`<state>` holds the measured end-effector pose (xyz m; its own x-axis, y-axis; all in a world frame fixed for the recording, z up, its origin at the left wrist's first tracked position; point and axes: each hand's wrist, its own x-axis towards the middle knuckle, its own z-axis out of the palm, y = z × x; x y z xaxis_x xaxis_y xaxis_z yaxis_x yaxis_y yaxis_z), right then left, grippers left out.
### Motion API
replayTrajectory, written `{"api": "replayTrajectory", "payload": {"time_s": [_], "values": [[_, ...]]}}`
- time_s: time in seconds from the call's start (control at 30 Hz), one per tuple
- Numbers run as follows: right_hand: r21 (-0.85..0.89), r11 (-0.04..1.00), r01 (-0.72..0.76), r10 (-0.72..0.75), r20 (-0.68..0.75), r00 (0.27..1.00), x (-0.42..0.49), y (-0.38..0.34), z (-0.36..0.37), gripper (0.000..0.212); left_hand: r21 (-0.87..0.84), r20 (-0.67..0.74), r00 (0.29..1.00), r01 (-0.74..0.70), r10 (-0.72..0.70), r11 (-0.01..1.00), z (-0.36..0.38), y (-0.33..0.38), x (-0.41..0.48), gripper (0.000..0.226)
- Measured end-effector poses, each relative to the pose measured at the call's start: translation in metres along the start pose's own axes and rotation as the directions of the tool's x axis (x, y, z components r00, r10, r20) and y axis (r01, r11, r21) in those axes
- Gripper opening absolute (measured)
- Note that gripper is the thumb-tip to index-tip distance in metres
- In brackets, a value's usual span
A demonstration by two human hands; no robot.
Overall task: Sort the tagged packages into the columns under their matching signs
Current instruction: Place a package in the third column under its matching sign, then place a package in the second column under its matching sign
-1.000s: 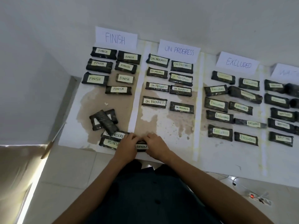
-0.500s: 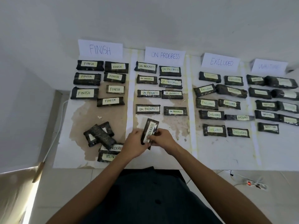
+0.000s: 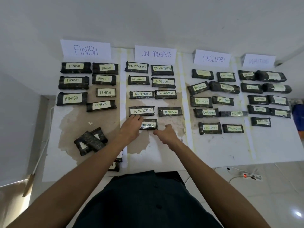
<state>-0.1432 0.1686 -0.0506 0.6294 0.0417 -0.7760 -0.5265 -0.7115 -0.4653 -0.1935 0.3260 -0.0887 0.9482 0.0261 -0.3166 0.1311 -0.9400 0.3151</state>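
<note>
Reaching out from a dark garment (image 3: 148,203), both forearms extend over a stained white sheet (image 3: 213,148). A power strip (image 3: 250,176) lies on the floor tiles, outside the right forearm. Two tagged packages (image 3: 116,166) are half hidden under the left forearm. A loose heap of packages (image 3: 90,142) is left of the left hand, tags mostly turned away.

Hands apart. Left hand (image 3: 131,125) lies over the left end of one package (image 3: 149,124), covering the start of its tag; "PROGRESS" readable. Pinching or only resting: cannot tell. Right hand (image 3: 167,133) is just right of and nearer than that package, fingers loosely curled, holding nothing.

The package lies flat directly beyond the gap between the hands. Just past the left hand's fingertips begins the ON PROGRESS column (image 3: 141,111), in pairs, up to the ON PROGRESS sign (image 3: 156,53). Far left of the hands are FINISH packages (image 3: 72,98) under the FINISH sign (image 3: 85,50). Right of the right hand are EXCLUDED packages (image 3: 209,128) under the EXCLUDED sign (image 3: 213,58). Farthest right are WAITING packages (image 3: 260,121) under the faint WAITING sign (image 3: 258,61).
</note>
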Motion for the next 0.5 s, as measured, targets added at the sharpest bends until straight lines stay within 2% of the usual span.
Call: {"api": "replayTrajectory", "payload": {"time_s": [0.17, 0.27, 0.4, 0.5], "values": [[-0.054, 0.983, 0.178, -0.178, 0.006, 0.984, -0.005, 0.000, -0.001, 0.036, -0.005, -0.083, 0.995, -0.061, 0.061, 0.998, 0.003, -0.006, -0.007, 0.062], [-0.101, 0.946, 0.308, -0.305, 0.050, 0.951, -0.013, -0.012, 0.009, 0.026, -0.058, -0.154, 0.987, -0.051, 0.041, 0.997, -0.001, -0.016, -0.021, 0.057], [-0.182, 0.879, 0.440, -0.415, 0.158, 0.896, -0.023, -0.026, 0.042, 0.022, -0.213, -0.273, 0.956, 0.046, -0.105, 0.976, 0.002, -0.034, -0.053, 0.047], [-0.172, 0.833, 0.526, -0.480, 0.249, 0.841, -0.034, -0.031, 0.076, 0.021, -0.294, -0.327, 0.915, 0.141, -0.238, 0.945, 0.006, -0.058, -0.088, 0.045]]}}
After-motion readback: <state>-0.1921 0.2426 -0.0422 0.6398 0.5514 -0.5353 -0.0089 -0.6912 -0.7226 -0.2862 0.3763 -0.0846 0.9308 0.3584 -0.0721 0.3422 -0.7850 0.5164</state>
